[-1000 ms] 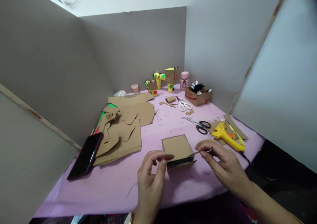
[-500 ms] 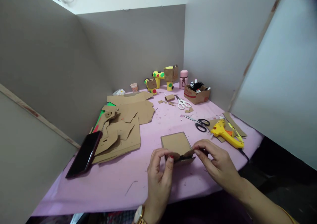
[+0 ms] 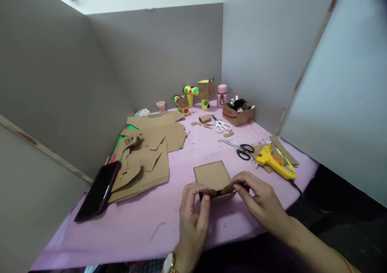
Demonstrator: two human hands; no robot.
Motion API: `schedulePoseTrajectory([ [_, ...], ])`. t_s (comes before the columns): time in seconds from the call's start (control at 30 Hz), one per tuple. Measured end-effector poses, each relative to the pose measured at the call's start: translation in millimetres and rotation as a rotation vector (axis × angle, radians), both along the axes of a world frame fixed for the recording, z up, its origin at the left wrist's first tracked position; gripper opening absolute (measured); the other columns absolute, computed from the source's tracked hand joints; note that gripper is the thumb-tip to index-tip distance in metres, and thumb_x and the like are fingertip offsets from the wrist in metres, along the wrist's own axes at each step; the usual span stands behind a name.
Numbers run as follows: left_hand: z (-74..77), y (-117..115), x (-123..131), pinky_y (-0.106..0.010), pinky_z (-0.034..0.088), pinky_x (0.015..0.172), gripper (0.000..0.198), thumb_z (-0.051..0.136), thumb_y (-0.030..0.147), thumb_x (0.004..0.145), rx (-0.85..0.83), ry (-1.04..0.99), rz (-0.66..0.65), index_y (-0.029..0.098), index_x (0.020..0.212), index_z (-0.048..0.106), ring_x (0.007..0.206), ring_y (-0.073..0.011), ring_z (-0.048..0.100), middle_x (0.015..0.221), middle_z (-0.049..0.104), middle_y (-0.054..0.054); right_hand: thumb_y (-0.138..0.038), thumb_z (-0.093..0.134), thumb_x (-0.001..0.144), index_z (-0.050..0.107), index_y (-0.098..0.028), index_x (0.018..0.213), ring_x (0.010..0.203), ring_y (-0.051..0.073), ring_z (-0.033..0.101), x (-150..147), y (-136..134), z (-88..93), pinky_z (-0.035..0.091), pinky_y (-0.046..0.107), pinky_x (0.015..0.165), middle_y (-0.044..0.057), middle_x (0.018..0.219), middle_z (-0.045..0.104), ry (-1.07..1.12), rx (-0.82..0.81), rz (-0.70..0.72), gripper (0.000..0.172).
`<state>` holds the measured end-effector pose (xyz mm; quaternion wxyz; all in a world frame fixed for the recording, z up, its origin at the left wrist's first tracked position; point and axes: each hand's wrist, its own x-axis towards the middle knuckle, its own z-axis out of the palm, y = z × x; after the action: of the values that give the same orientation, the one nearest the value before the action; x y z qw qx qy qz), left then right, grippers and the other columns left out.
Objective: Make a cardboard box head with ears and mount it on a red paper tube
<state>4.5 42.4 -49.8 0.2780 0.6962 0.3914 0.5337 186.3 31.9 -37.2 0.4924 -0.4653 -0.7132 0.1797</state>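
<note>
A: What is seen first, over at the left of the pink desk?

B: A black phone is seen. It has been put right beside a messy pile of cut cardboard.

A: And what is found next?

B: A paper cup is set at the back. To the right of it, a small yellow toy and a bigger yellow toy are stood up, each with a brown box head.

A: What is being done by the left hand?

B: A small round piece is pinched between its thumb and finger. A gold watch is worn on that wrist.

A: Where is the square cardboard box placed?

B: It is set on the desk, just past the left hand and between the two hands. The round piece is held over its near edge. Whether they are touching cannot be told.

A: What is seen farther right?

B: A pink bottle, white scissors, a full carton and black scissors.

A: And the right hand?

B: A small oval piece is pinched in its fingertips, by the box's near right corner.

A: What is put last?

B: A yellow glue gun is laid on cardboard scraps.
</note>
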Motion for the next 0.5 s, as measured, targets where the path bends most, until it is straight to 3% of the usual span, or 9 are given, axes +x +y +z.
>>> schedulePoseTrajectory([
  [0.5,-8.8,3.4,-2.4,-0.031,0.041,0.082,0.017,0.046,0.01,0.088,0.093,0.034,0.005,0.024,0.094,0.054,0.092,-0.0161,0.05,0.09,0.056,-0.001,-0.009,0.043,0.09,0.053,-0.019,0.093,0.076,0.016,0.056,-0.7,1.3,-6.8,0.045,0.029,0.068,0.005,0.082,0.058,-0.026,0.071,0.023,0.015],
])
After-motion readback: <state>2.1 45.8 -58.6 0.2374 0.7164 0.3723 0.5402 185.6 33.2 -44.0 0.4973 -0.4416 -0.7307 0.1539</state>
